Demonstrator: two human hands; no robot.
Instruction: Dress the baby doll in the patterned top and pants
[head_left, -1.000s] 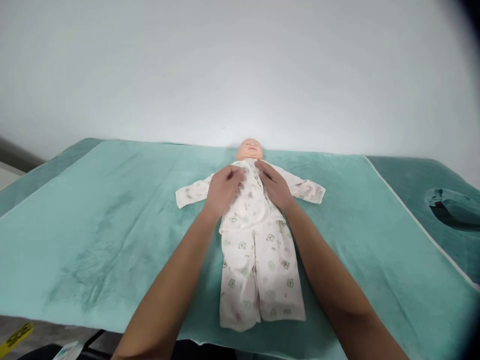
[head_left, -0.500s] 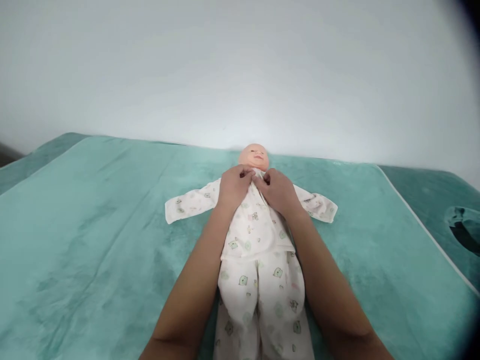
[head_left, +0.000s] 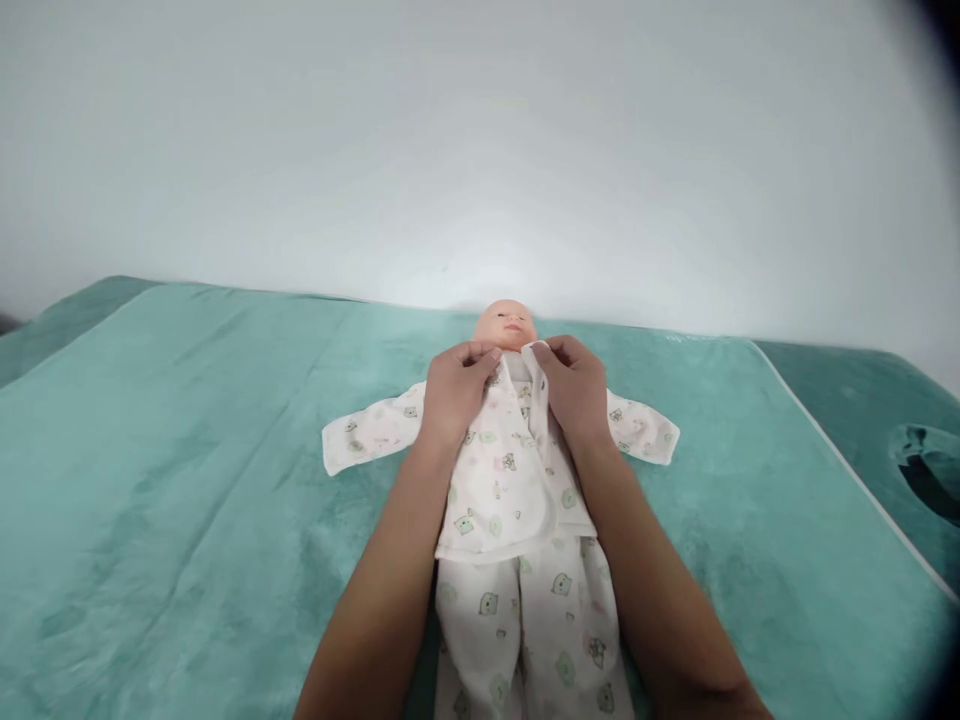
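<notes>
A baby doll (head_left: 505,322) lies on its back, head toward the wall. It wears a white printed jacket (head_left: 499,495) and matching trousers (head_left: 551,610). My left hand (head_left: 454,388) pinches the jacket's front edge near the collar, on the left. On the right, my right hand (head_left: 576,385) grips the opposite collar edge, which is lifted and turned outward. The two front edges stand apart at the neck, and a pale layer shows between them. Both sleeves spread out sideways on the bed. The trouser bottoms run out of view below.
A green sheet (head_left: 187,480) covers the bed, with a pale seam on the right. Behind it rises a white wall (head_left: 480,150). A dark strap-like thing in clear plastic (head_left: 930,480) lies at the far right edge.
My hands have moved apart at the collar, and the jacket front has opened at the neck. The right front edge is now lifted outward. The view has shifted slightly.
</notes>
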